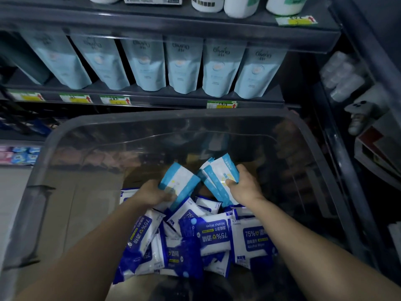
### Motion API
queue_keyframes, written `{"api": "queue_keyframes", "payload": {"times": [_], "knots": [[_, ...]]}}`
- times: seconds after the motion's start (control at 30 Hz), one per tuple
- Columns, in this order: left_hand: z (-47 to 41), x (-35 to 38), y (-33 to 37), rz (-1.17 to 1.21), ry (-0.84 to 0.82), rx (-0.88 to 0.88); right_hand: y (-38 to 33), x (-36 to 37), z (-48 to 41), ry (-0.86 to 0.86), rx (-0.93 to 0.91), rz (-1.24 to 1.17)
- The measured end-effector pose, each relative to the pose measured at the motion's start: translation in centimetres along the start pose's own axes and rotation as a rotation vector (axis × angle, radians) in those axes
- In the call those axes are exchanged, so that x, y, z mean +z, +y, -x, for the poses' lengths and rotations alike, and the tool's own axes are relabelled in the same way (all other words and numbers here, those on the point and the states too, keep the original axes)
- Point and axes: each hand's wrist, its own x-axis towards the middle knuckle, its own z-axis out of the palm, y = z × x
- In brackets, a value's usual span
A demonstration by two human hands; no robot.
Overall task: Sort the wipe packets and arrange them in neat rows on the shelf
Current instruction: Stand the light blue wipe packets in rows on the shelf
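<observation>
My left hand (156, 193) grasps a single light-blue packet (179, 181), fingers curled round its lower end; the packet is tilted, upper end pointing away from me. My right hand (243, 185) grasps a stack of light-blue packets (217, 177), thumb on the front face and fingers wrapped behind. At least two packets are in this stack; I cannot tell the exact count. The two held loads sit just beside each other, fanned apart at their upper ends, and I cannot tell whether they touch. Both loads are raised slightly above the dark-blue alcohol wipe packets (214, 235), which lie in a loose, unsorted pile at the bottom of the clear bin (65, 135). These packets overlap at mixed angles, some printed side up and some inverted, with "75%" and "Alcohol Wipes" legible on several. Both of my forearms reach into the bin from its near side. Beyond the far rim of the bin stands the shelf (152, 98), carrying a row of pale blue pouches (184, 64), upright and side by side. Green and yellow price labels (115, 99) are fixed along the front edge of this shelf. On the level above, only the bases of white bottles (238, 5) are visible.
</observation>
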Motion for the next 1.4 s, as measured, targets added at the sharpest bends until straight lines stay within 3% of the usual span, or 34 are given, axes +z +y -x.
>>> {"api": "queue_keyframes", "payload": {"times": [0.17,0.4,0.5,0.57,0.67,0.77,0.83,0.87,0.93,1.0,1.03,1.1,1.17,1.27,1.33,1.4], "knots": [[0.9,-3.6,-0.4,0.403,-0.215,-0.038,-0.5,-0.6,-0.3,-0.069,-0.041,-0.073],[2.4,-4.1,0.0,0.576,-0.252,0.043,-3.8,-1.3,0.3,-0.237,-0.166,-0.05],[2.9,-4.4,0.1,0.644,-0.257,0.079,-4.8,-0.3,0.8,-0.136,-0.233,0.001],[3.1,-4.3,0.2,0.694,-0.243,0.095,-5.5,0.0,1.4,-0.113,-0.239,-0.139],[3.5,-3.3,0.5,0.748,-0.21,0.113,-7.0,0.0,2.4,-0.322,-0.105,-0.573],[4.0,-2.3,0.9,0.728,-0.19,0.133,-7.4,0.1,3.0,-0.42,-0.099,-0.594],[4.5,-2.3,1.5,0.549,-0.155,0.138,-7.3,0.2,3.1,-0.368,-0.155,-0.397],[4.8,-2.5,2.0,0.345,-0.101,0.167,-7.2,0.2,3.1,-0.339,-0.164,-0.333],[5.1,-3.6,2.9,-0.298,0.099,0.278,-6.8,0.0,2.7,-0.295,-0.159,-0.297],[5.5,-4.6,3.7,-0.889,0.325,0.631,-6.6,-0.7,2.3,-0.28,-0.155,-0.277],[5.6,-4.7,4.0,-1.043,0.377,0.865,-6.5,-1.0,2.2,-0.292,-0.159,-0.278],[5.9,-4.2,4.2,-1.195,0.332,1.128,-6.7,-1.5,2.1,-0.357,-0.17,-0.285],[6.0,-3.2,4.2,-1.172,0.205,1.139,-7.1,-1.6,2.2,-0.434,-0.174,-0.219],[5.5,-2.7,3.2,-1.179,0.232,1.046,-6.8,-1.1,1.7,-0.41,-0.196,-0.219],[5.6,-2.9,2.6,-1.209,0.272,0.908,-6.3,-1.5,1.6,-0.235,-0.268,-0.168],[5.3,-3.0,2.0,-1.272,0.244,0.69,-5.8,-2.4,1.5,0.052,-0.355,0.13]]}}
